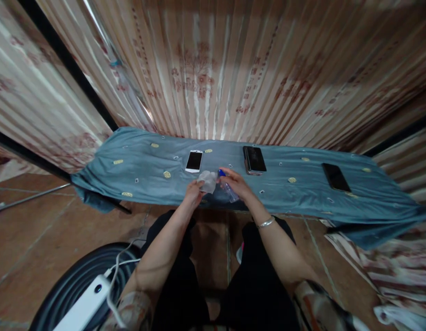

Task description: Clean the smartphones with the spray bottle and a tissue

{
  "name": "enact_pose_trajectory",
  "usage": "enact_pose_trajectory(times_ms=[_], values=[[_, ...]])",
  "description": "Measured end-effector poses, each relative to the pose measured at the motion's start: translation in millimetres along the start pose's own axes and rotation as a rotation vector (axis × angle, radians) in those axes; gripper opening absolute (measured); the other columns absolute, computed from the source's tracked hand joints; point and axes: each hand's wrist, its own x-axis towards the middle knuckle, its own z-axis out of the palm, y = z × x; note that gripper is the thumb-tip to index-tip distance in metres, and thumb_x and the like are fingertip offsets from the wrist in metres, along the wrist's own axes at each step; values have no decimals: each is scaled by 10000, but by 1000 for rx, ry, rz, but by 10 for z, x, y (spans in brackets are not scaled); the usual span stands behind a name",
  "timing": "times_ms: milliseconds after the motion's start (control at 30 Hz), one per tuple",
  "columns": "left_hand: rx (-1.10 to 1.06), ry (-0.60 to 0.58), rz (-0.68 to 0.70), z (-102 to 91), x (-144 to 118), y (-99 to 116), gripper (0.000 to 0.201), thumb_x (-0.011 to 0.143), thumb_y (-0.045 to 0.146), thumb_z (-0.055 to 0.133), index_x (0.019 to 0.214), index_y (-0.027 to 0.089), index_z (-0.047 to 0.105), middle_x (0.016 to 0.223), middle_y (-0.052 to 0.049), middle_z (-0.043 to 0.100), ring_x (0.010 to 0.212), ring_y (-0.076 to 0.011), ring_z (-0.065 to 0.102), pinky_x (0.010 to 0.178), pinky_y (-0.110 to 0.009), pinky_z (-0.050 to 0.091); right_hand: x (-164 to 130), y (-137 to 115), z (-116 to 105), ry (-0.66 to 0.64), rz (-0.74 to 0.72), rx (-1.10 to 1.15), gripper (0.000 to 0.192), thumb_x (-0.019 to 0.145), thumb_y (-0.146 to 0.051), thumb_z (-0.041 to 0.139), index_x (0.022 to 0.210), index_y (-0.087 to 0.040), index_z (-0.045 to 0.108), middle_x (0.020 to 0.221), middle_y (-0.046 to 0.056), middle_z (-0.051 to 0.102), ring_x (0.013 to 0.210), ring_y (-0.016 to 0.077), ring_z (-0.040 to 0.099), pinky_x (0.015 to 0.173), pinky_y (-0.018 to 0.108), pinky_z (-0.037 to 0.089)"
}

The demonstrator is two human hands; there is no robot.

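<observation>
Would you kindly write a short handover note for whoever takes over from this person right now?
Left hand: holds a white cloth.
Right hand: holds a small spray bottle with a blue cap, aimed toward the cloth.
On the blue tablecloth: white phone, stack of dark phones, black phone.
Done: cloth and bottle in hand.
Left: no phone touched yet.

No legible text (anywhere visible)
</observation>
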Motion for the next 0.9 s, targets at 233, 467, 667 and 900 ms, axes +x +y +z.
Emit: enact_pose_trajectory(times_ms=[233, 467, 667, 900], values=[[-54, -50, 61, 127, -69, 60, 295, 632, -9, 576, 884, 140, 616, 720, 7, 659, 650, -119, 610, 658, -252, 522, -126, -105, 84, -145, 114, 96, 591, 737, -334, 617, 1325, -272, 599, 755, -31, 746, 551, 133, 606, 585, 273, 518], [-52, -109, 52, 194, -157, 13, 355, 570, -25, 577, 874, 147, 639, 708, 12, 648, 609, -119, 592, 586, -242, 516, -268, -75, 76, -60, -288, -840, 540, 896, -239, 476, 1431, -170, 489, 1257, 138, 673, 1077, 276, 646, 987, 427, 484], [-26, -141, 50, 240, -196, -24, 396, 546, -17, 578, 896, 154, 653, 746, 5, 653, 623, -128, 611, 578, -248, 546, -296, -147, 156, -135, -278, -1275, 521, 916, -147, 422, 1432, -93, 463, 1137, 195, 695, 1024, 302, 638, 921, 399, 497], [-11, -127, 50, 235, -212, -26, 403, 548, -23, 553, 902, 145, 645, 726, 0, 640, 602, -128, 604, 560, -247, 540, -309, -178, 170, -144, -264, -1373, 518, 938, -164, 410, 1451, -93, 420, 1145, 189, 684, 1025, 279, 629, 908, 369, 486]])
